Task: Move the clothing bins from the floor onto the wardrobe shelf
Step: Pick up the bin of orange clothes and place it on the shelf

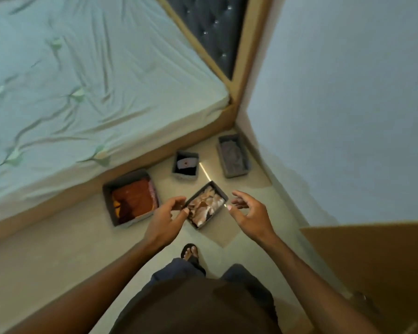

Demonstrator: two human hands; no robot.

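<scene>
Several grey fabric bins sit on the pale floor beside the bed. The nearest one point(206, 205) holds beige and pink cloth. My left hand point(165, 216) hovers over its left edge with fingers spread. My right hand point(247, 212) hangs to the right of it, fingers apart and holding nothing. A larger bin with orange and red clothes point(130, 197) lies to the left by the bed frame. A small bin with dark items point(185, 166) and a long bin with grey cloth point(232, 155) stand farther back near the wall.
A bed with a pale green sheet point(82, 80) fills the left and top. Its wooden frame point(135, 162) borders the bins. A white wall point(348, 104) rises on the right. A brown wooden panel point(377, 266) stands at lower right. My sandalled foot point(190, 253) is just behind the nearest bin.
</scene>
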